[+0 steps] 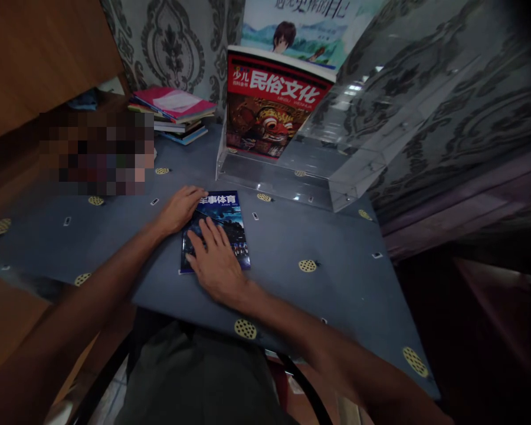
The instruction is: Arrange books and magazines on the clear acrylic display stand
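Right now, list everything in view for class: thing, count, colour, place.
table: 1, greyish blue, centre
blue book: 1, dark blue, on table
display stand: 1, clear, on table
red book: 1, red, in stand
pale book: 1, multicoloured, behind red book
book stack: 1, pink top, on table
wall covering: 1, grey, background
wooden panel: 1, brown, upper left
pixelated patch: 1, brownish, left
curved bars: 2, black, bottom
lap: 1, dark, bottom
left hand: 1, blue book's left edge
right hand: 1, blue book's cover

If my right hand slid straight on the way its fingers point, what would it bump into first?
Most likely the left hand: its fingers lie at the upper left of the blue book, ahead of the right hand. Depth is hard to judge, so it might pass above.
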Demonstrator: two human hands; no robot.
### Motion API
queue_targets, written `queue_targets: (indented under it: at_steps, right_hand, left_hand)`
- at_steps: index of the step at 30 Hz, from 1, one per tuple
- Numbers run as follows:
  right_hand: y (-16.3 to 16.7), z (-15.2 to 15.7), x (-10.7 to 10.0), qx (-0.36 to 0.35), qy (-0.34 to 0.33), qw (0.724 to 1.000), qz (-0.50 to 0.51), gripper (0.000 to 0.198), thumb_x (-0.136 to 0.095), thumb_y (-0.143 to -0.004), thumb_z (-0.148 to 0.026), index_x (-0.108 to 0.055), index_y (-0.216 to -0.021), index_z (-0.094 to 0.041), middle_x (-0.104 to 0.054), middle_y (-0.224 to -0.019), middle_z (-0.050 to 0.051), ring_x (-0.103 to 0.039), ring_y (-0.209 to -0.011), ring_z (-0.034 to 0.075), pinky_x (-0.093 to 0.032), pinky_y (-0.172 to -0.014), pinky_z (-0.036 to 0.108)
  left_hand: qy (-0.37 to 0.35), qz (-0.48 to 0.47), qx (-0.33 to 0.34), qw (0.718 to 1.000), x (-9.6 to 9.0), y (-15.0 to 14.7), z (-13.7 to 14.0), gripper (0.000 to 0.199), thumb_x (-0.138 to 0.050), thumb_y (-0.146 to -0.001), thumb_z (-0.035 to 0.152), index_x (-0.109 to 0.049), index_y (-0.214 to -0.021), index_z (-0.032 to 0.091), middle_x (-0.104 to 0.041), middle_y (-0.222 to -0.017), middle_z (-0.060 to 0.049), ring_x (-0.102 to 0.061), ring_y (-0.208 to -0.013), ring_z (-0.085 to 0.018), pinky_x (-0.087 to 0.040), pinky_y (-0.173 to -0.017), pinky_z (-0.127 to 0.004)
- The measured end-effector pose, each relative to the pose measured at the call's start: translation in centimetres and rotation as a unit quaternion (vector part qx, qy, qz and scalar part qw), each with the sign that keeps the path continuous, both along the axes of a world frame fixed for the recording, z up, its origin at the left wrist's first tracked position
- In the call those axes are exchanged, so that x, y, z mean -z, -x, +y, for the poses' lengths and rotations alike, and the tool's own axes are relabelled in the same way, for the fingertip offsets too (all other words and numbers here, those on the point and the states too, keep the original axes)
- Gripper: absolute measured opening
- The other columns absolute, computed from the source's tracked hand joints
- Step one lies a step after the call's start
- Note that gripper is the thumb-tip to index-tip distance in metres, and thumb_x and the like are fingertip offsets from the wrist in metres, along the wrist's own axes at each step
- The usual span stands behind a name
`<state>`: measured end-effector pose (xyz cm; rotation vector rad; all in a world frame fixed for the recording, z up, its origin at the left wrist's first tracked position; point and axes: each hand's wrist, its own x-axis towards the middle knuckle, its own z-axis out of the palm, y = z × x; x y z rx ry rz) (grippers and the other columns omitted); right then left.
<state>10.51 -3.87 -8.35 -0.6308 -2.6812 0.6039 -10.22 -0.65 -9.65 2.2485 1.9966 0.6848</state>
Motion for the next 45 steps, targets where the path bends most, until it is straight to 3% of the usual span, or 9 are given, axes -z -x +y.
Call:
queue_targets:
  at_steps: [7,13,19,25,31,34,38,42,45]
  right_hand:
    - [-4.4,2.2,0.9,0.051,-0.010,0.999,-0.008,0.047,-0.038,-0.104,-0.031,-0.049,-0.144,-0.010,-0.037,-0.159,0.020,-0.022,-0.153,0.032,-0.025,-0.123,0.059]
    - [-5.7,2.8,1.1,0.061,-0.028,0.997,-0.032,0.048,-0.036,-0.104,-0.030,-0.048,-0.146,-0.010,-0.037,-0.159,0.019,-0.026,-0.152,0.032,-0.030,-0.121,0.058]
    - [-5.7,2.7,1.0,0.059,-0.033,0.997,-0.029,0.048,-0.035,-0.104,-0.029,-0.046,-0.147,-0.013,-0.036,-0.160,0.017,-0.025,-0.152,0.032,-0.030,-0.120,0.060]
    - [-5.6,2.6,1.0,0.060,-0.035,0.997,-0.040,0.048,-0.035,-0.104,-0.028,-0.047,-0.147,-0.011,-0.036,-0.160,0.019,-0.025,-0.152,0.032,-0.030,-0.120,0.058]
    - [-5.7,2.7,-0.1,0.057,-0.049,0.995,-0.065,0.047,-0.041,-0.102,-0.027,-0.049,-0.146,-0.010,-0.039,-0.158,0.020,-0.030,-0.150,0.033,-0.031,-0.120,0.057]
    - [-4.8,3.1,-1.2,0.035,-0.075,0.993,-0.080,0.046,-0.044,-0.102,-0.028,-0.052,-0.143,-0.008,-0.046,-0.153,0.023,-0.037,-0.146,0.034,-0.028,-0.120,0.059]
    - [-1.4,3.9,-2.0,-0.036,-0.085,0.992,-0.082,0.042,-0.043,-0.102,-0.022,-0.053,-0.140,-0.006,-0.052,-0.149,0.021,-0.040,-0.145,0.030,-0.029,-0.121,0.054]
    - [2.3,5.5,-1.6,-0.076,-0.086,0.990,-0.080,0.043,-0.046,-0.097,-0.014,-0.053,-0.139,-0.006,-0.051,-0.149,0.020,-0.040,-0.145,0.028,-0.031,-0.120,0.050]
    - [3.0,7.2,-1.0,-0.080,-0.093,0.990,-0.068,0.042,-0.042,-0.100,-0.015,-0.053,-0.140,-0.007,-0.049,-0.152,0.018,-0.039,-0.146,0.025,-0.030,-0.121,0.048]
  left_hand:
    - [-0.008,0.011,-0.007,1.000,0.2,0.0,0.0,0.041,-0.032,-0.101,0.022,-0.063,-0.127,0.016,-0.065,-0.131,-0.011,-0.057,-0.122,-0.024,-0.040,-0.112,-0.044]
    - [-0.015,0.050,-0.043,0.998,0.3,-0.7,-0.5,0.040,-0.035,-0.101,0.025,-0.063,-0.129,0.017,-0.062,-0.137,-0.013,-0.055,-0.129,-0.025,-0.040,-0.112,-0.046]
    - [-0.029,0.096,-0.050,0.994,-0.5,-4.4,-4.3,0.038,-0.039,-0.102,0.027,-0.059,-0.132,0.014,-0.054,-0.146,-0.018,-0.044,-0.142,-0.031,-0.030,-0.117,-0.059]
    - [-0.029,0.123,-0.007,0.992,-0.5,-8.9,-9.2,0.040,-0.036,-0.104,0.029,-0.057,-0.135,0.015,-0.053,-0.148,-0.016,-0.043,-0.143,-0.029,-0.024,-0.121,-0.058]
    - [0.000,0.081,-0.054,0.995,-0.4,-8.7,-9.8,0.045,-0.040,-0.102,0.036,-0.051,-0.141,0.016,-0.040,-0.158,-0.018,-0.031,-0.150,-0.032,-0.029,-0.118,-0.059]
    - [0.013,0.054,-0.079,0.995,0.0,-7.0,-9.2,0.050,-0.041,-0.101,0.044,-0.048,-0.142,0.015,-0.042,-0.156,-0.018,-0.031,-0.150,-0.031,-0.032,-0.117,-0.058]
    - [-0.001,0.043,-0.101,0.994,0.5,-5.6,-8.5,0.049,-0.035,-0.102,0.036,-0.042,-0.145,0.014,-0.047,-0.153,-0.018,-0.035,-0.148,-0.030,-0.033,-0.116,-0.057]
    - [-0.022,0.055,-0.116,0.991,0.6,-5.8,-8.4,0.053,-0.033,-0.101,0.030,-0.032,-0.150,0.011,-0.050,-0.150,-0.020,-0.042,-0.144,-0.030,-0.036,-0.114,-0.055]
    - [-0.022,0.077,-0.122,0.989,0.5,-6.1,-8.6,0.057,-0.036,-0.101,0.035,-0.028,-0.151,0.010,-0.048,-0.151,-0.022,-0.042,-0.143,-0.032,-0.037,-0.113,-0.056]
